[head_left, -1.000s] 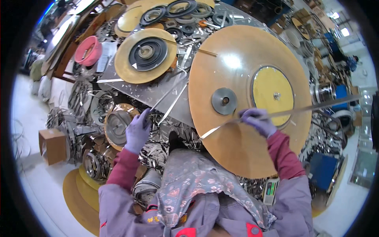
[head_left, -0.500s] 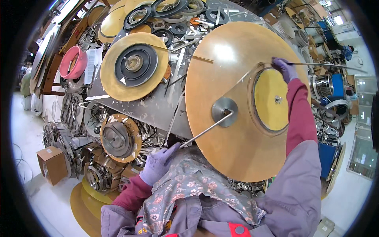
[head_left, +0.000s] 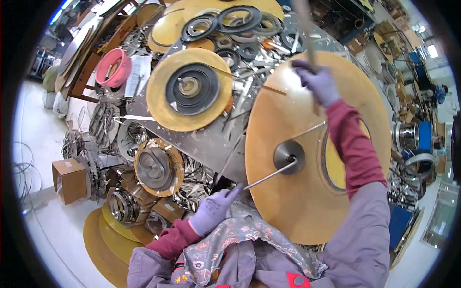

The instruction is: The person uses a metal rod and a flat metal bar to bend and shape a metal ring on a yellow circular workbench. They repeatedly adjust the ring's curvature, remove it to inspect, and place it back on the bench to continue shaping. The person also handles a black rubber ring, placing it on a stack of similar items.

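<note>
My left hand (head_left: 211,210), in a lavender glove, is closed round the near end of a thin metal rod (head_left: 269,175). The rod's bent far end meets a grey metal hub (head_left: 282,164) on a large tan disc (head_left: 307,206). My gloved right hand (head_left: 322,86) is raised over the disc's far part, closed on a long strip (head_left: 307,36) smeared by motion. A narrow metal band (head_left: 309,129) runs from near the hub toward a yellow round plate (head_left: 333,165) in the disc. My right forearm hides part of that plate.
Left of the large disc, a smaller tan disc (head_left: 158,103) carries a black ring (head_left: 209,103). Black rings (head_left: 242,18) and metal scraps lie farther back. A pink bowl (head_left: 124,72), a cardboard box (head_left: 72,185) and coiled metal strips (head_left: 103,125) are at the left.
My right hand has moved up and left from the yellow plate's edge, and its strip has swung from pointing right to nearly upright. My left hand keeps its grip on the rod. The view has shifted.
</note>
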Motion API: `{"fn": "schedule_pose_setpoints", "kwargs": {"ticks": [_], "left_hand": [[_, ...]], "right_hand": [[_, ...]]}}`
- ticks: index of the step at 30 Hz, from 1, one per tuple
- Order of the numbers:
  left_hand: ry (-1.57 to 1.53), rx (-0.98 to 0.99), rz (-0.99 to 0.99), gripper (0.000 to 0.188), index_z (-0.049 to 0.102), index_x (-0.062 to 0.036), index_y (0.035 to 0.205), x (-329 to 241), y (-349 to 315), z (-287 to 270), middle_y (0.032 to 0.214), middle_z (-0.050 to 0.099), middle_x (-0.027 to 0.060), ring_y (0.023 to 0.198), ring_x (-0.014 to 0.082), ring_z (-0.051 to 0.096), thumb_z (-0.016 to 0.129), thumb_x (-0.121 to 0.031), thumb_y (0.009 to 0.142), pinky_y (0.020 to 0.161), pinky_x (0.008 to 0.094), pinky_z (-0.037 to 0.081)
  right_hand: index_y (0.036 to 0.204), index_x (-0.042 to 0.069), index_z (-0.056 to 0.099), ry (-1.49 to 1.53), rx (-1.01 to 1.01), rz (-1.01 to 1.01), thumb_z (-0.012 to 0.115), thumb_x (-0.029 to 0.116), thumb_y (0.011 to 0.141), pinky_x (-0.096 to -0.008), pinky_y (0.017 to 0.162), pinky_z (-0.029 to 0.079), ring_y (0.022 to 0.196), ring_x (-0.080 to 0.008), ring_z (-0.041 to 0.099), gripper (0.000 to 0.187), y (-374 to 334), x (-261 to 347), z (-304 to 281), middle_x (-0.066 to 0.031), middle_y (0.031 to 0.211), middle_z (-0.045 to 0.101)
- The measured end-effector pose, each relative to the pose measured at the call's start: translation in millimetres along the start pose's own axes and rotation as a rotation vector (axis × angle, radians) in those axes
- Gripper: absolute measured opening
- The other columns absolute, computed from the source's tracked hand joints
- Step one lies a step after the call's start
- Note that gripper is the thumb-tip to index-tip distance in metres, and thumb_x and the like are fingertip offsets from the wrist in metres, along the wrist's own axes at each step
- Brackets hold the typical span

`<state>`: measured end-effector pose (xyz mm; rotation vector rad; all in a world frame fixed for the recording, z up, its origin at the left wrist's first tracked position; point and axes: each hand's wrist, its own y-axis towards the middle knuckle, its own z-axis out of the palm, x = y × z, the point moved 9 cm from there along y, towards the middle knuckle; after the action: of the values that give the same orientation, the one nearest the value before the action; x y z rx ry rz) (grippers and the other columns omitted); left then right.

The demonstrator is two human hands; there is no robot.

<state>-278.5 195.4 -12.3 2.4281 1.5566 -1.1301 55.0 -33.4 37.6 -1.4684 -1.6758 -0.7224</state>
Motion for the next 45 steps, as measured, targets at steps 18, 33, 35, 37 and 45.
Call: {"fn": "schedule_pose_setpoints", "kwargs": {"ticks": [18, 33, 35, 37, 45], "left_hand": [[-0.154, -0.031, -0.01, 0.067, 0.027, -0.0076, 0.145, -0.5, 124.0, -26.6, 0.086, 0.058, 0.0153, 0.076, 0.0321, 0.062, 0.052, -0.003, 0.082, 0.068, 0.0423, 0.049], [-0.167, 0.072, -0.023, 0.055, 0.033, -0.0041, 0.141, -47.5, 102.7, -16.4, 0.099, 0.061, 0.0255, 0.084, 0.0417, 0.06, 0.053, -0.009, 0.089, 0.07, 0.0466, 0.048], [-0.165, 0.038, -0.053, 0.058, 0.032, -0.004, 0.141, -47.2, 94.5, -14.1, 0.091, 0.06, 0.0234, 0.072, 0.0409, 0.06, 0.054, -0.007, 0.087, 0.062, 0.0465, 0.047], [-0.189, 0.045, -0.071, 0.057, 0.036, -0.0044, 0.14, -49.8, 94.0, -11.0, 0.097, 0.061, 0.0242, 0.079, 0.0407, 0.061, 0.055, -0.006, 0.086, 0.067, 0.0454, 0.049], [-0.258, 0.028, -0.177, 0.054, 0.043, -0.0031, 0.136, -48.8, 66.9, -24.0, 0.078, 0.059, 0.0217, 0.07, 0.0345, 0.062, 0.055, 0.0, 0.084, 0.065, 0.0396, 0.049]], "right_hand": [[0.094, 0.007, 0.065, -0.615, -0.029, -0.292, 0.05, 0.008, 0.083, -0.0433, 0.082, 0.049, 0.093, -0.0334, 0.062, 0.019, 69.5, -39.1, 65.5, -0.0168, 0.091, 0.065], [0.1, 0.006, 0.069, -0.756, 0.052, -0.666, 0.053, 0.01, 0.084, -0.037, 0.079, 0.055, 0.089, -0.0242, 0.068, 0.023, 125.1, 52.3, 257.6, -0.0146, 0.096, 0.069], [0.098, 0.008, 0.07, -0.632, 0.117, -0.557, 0.053, 0.011, 0.084, -0.0353, 0.077, 0.055, 0.092, -0.0214, 0.067, 0.022, 102.1, 65.1, 242.6, -0.0122, 0.097, 0.07], [0.096, 0.008, 0.07, -0.726, 0.103, -0.543, 0.053, 0.01, 0.083, -0.0348, 0.077, 0.055, 0.093, -0.0202, 0.067, 0.022, 96.9, 48.1, 203.4, -0.0102, 0.098, 0.07], [0.1, 0.009, 0.067, -0.679, -0.321, -0.076, 0.051, 0.012, 0.08, -0.0431, 0.089, 0.047, 0.097, -0.034, 0.062, 0.026, 3.6, -208.9, -198.3, -0.0177, 0.1, 0.065]]}}
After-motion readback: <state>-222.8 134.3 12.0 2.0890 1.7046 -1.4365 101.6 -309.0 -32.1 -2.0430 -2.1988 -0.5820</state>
